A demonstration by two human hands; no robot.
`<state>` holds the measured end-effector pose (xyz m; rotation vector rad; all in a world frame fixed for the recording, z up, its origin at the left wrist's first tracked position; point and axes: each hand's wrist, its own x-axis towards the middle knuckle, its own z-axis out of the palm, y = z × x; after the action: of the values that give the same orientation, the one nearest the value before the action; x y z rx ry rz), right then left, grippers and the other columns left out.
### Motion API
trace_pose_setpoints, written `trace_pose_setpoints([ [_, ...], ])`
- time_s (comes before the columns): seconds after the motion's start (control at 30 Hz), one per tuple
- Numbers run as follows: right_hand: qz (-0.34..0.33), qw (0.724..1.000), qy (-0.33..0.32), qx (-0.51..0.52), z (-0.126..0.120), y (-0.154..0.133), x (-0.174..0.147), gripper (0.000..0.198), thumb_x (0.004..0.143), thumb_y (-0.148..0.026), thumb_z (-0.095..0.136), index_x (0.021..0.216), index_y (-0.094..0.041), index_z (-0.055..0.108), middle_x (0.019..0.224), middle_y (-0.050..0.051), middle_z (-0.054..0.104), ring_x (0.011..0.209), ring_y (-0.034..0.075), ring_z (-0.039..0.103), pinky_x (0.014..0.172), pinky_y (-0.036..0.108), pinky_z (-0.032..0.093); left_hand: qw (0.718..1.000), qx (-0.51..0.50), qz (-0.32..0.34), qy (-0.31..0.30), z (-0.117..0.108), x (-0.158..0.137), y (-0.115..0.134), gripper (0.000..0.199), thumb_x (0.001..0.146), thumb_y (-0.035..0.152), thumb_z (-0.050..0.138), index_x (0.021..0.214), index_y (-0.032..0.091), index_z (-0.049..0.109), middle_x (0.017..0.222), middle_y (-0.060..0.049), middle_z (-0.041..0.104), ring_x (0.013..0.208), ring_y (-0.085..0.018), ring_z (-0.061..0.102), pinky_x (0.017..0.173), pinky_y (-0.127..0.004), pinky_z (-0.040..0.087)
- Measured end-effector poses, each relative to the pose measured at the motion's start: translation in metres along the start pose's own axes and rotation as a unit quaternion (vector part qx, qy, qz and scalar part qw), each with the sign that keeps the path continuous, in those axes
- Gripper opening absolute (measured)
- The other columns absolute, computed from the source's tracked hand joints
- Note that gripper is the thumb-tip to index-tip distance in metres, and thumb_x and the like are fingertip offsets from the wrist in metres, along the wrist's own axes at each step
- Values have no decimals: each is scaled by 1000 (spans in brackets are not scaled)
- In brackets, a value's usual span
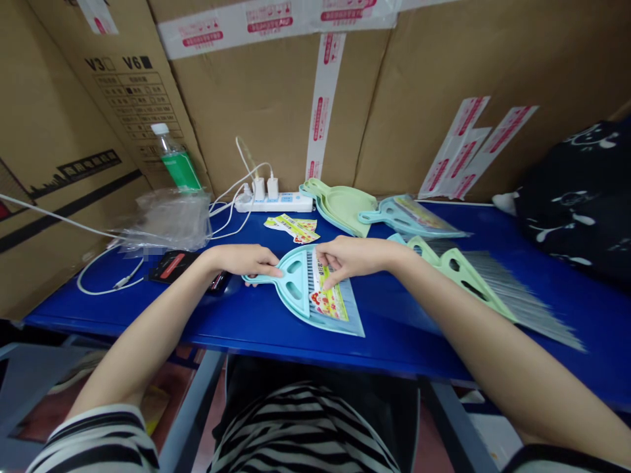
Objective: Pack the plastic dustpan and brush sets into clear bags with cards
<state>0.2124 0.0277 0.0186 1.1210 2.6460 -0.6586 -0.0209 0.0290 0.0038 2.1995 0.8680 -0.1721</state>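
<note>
Near the front edge of the table lies a light blue dustpan [320, 320] with a matching hand brush [296, 282] nested on it. My left hand [251, 261] is closed around their handles at the left end. A yellow and white label card [331, 303] with red flower prints lies across the bristles. My right hand [348, 257] reaches over from the right, its fingers bent and closed at the card's upper part. Their exact grip is partly hidden.
Behind are stacked dustpans [348, 203], a bagged blue set [414, 215] and loose label cards [296, 228]. Brushes [463, 276] lie right. A power strip [280, 202], clear plastic bags [170, 220], a bottle [180, 164] and black items [175, 264] stand left and behind. Cardboard [276, 98] walls the back.
</note>
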Motion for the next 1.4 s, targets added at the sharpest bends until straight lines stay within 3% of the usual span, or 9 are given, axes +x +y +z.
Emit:
trace_pose_setpoints([
  [1.4, 5, 1000, -1, 9, 0, 0, -2, 49, 64, -60, 70, 72, -23, 39, 65, -3, 50, 63, 16, 49, 57, 28, 31, 1000, -14, -3, 11, 1, 0, 1, 45, 85, 56, 47, 60, 18, 39, 56, 5, 30, 52, -9, 29, 49, -21, 27],
])
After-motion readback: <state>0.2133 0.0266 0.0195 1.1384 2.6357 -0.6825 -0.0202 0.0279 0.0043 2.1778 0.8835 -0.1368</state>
